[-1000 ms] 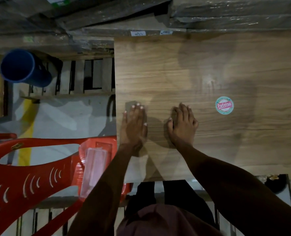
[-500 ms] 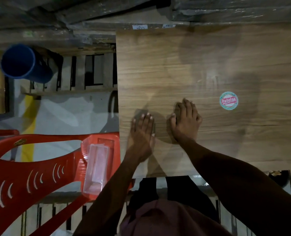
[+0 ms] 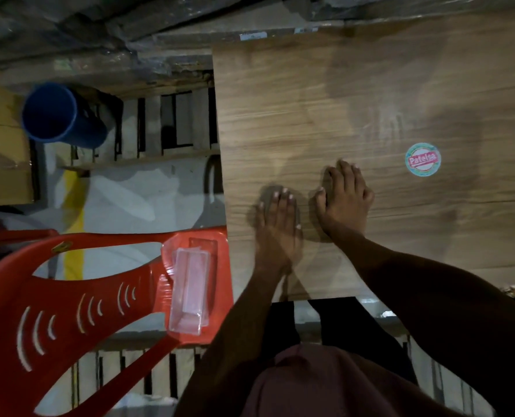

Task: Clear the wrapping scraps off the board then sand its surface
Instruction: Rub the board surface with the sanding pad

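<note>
A wood-grain board fills the right half of the head view, and I see no wrapping scraps on it. Its surface carries a round green and red sticker. My left hand presses flat on a small grey sanding piece, which peeks out past the fingertips near the board's left edge. Just to its right, my right hand lies palm down with the fingers together. A dark patch sits beside its index finger; I cannot tell whether it is shadow or something held.
A red plastic chair stands at the left against the board's near corner, with a clear plastic box on its seat. A blue bucket sits on wooden slats at far left. Plastic-wrapped boards are stacked along the back.
My left hand has slid with the grey piece away from the board's left edge, closer to my right hand. The right hand has stayed almost in place.
</note>
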### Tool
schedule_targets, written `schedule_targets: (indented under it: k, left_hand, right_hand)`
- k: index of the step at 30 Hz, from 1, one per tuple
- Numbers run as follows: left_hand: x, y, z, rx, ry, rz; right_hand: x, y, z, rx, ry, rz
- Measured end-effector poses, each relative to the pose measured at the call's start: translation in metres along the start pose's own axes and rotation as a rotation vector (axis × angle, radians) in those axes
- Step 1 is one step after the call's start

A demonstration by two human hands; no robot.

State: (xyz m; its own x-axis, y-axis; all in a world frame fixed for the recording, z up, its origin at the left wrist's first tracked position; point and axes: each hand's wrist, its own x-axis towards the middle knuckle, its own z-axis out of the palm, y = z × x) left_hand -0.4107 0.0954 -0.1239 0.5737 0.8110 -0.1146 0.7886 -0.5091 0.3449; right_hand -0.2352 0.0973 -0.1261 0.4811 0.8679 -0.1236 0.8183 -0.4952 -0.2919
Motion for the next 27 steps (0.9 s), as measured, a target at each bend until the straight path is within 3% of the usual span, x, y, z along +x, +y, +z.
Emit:
schedule_targets:
  k: [5, 8, 12, 17, 19, 23, 27]
  left_hand:
    - [-0.019, -0.036, -0.001, -0.007, -0.011, -0.114]
    - [-0.043, -0.057, -0.007, 0.041, -0.035, -0.076]
    - [-0.041, -0.022, 0.008, -0.004, 0.018, -0.175]
    - [-0.046, 0.011, 0.017, 0.15, -0.052, 0.001]
    - [-0.053, 0.007, 0.007, 0.145, -0.052, -0.093]
    - [-0.078, -0.021, -0.006, 0.117, -0.028, -0.287]
    - [-0.086, -0.004, 0.008, 0.18, -0.058, -0.161]
  right_hand:
    - [0.0, 0.0, -0.002, 0.019, -0.006, -0.008]
    - [0.0, 0.0, -0.003, 0.004, -0.008, -0.014]
    - [0.0, 0.0, 0.0, -0.013, -0.01, -0.019]
    - [-0.002, 0.004, -0.002, 0.048, -0.01, -0.049]
    - [-0.004, 0.007, -0.004, 0.065, -0.014, -0.064]
    - [-0.006, 0.019, -0.012, 0.049, -0.136, -0.167]
    - [-0.002, 0.014, -0.02, 0.101, -0.253, -0.134]
